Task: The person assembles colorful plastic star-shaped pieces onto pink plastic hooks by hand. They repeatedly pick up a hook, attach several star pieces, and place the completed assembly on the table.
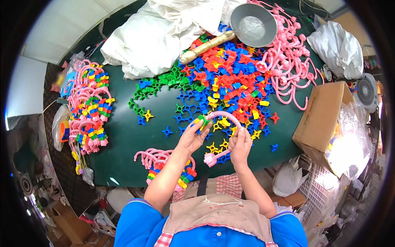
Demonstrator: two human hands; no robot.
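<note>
centrally, above the dark green table (pixel 123 131), the left hand (pixel 191 138) pinches a green star-shaped connector (pixel 203 120) at one end of a curved pink tube (pixel 225 114), which the right hand (pixel 240 145) grasps farther along between thumb and fingers. were either grip to slacken, the tube could twist, dropping the connector among the loose multicoloured pieces (pixel 224 78).

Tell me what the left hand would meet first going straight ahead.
Beyond the green piece it holds, the left hand would probably meet the loose multicoloured pieces, though its height above them is unclear.
</note>
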